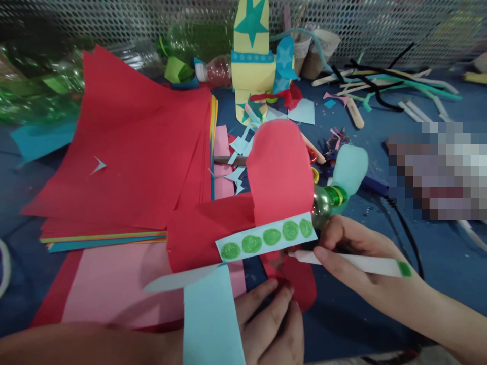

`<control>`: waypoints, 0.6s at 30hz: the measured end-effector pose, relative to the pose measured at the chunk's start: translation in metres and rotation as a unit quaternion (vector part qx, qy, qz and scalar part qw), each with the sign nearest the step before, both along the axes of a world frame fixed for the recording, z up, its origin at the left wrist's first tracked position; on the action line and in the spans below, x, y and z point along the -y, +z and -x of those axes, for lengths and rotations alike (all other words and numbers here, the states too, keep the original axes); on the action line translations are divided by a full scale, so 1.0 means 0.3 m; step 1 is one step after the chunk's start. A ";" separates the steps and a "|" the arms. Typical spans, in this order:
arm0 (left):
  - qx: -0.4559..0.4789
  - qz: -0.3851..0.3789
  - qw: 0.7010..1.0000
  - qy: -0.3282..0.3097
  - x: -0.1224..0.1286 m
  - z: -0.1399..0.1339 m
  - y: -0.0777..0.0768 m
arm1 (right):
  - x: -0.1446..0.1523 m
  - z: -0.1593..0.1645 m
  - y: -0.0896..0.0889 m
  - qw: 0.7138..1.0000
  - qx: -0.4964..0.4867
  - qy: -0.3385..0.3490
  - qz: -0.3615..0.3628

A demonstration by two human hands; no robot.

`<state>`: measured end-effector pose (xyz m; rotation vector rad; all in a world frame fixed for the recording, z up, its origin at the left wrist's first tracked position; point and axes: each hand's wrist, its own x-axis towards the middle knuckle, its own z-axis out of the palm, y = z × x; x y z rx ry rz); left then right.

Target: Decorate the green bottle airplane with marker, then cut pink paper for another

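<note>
The right hand (367, 284) comes from the right near side, the wrist bent, and its thumb and fingers are closed on a white marker (371, 264) with a green end. The tip points left, just beside the near edge of a light blue strip (262, 239) with five green dots, which lies across the red paper plane (281, 167) in the middle. The left hand (272, 324) is at the near side, fingers bent and close together, by the plane's near red wing; I cannot tell what it grips, because a light blue paper piece (211, 314) covers part of it.

Between the left hand and right forearm, the blue table (338, 317) shows, down to its near edge. On the left, a stack of red paper (133, 152) stands close against the plane. On the right, a black cable (413, 243) passes behind the right hand. Farther are a yellow paper plane (253, 73) and a metal mesh (365, 30).
</note>
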<state>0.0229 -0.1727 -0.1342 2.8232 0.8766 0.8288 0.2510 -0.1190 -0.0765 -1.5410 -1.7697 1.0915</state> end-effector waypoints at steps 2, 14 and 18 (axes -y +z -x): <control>0.017 -0.001 1.000 0.009 0.000 -0.003 -0.002 | 0.000 -0.001 -0.003 1.000 -0.015 0.009 0.004; -0.006 -0.027 0.999 -0.038 -0.021 -0.010 0.014 | 0.003 -0.004 0.000 0.999 -0.034 0.024 0.023; 0.004 -0.015 1.000 -0.020 -0.011 -0.006 0.000 | 0.002 -0.001 0.003 1.000 -0.002 -0.018 -0.002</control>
